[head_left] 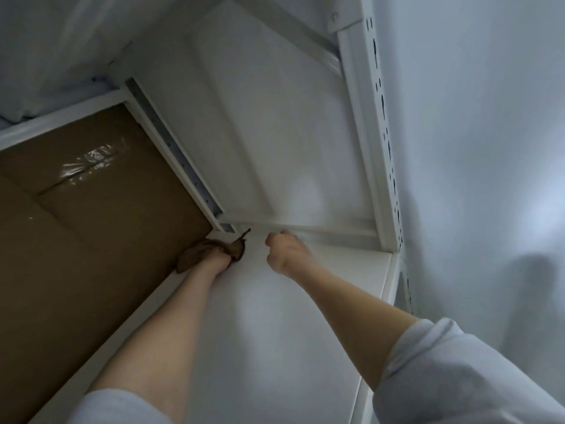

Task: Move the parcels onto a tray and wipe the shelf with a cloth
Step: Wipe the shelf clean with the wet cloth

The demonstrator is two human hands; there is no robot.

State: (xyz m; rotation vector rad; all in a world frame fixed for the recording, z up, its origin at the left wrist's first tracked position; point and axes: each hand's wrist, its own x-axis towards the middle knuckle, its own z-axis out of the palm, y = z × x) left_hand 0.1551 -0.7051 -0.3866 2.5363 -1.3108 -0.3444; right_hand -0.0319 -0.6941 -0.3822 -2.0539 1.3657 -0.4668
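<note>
The left hand grips a bunched brown cloth on the white shelf. Just right of it, the right hand is curled into a fist, holding nothing visible. 1 cardboard parcel lies left of the left hand.

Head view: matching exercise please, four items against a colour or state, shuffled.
Items:
1. cloth
2. right hand
3. cardboard box
4. shelf

States:
A. white, under both forearms
B. shiny tape across a seam
C. gripped by the left hand
D. fingers curled, nothing visible in them

Pairs: 1-C, 2-D, 3-B, 4-A
</note>
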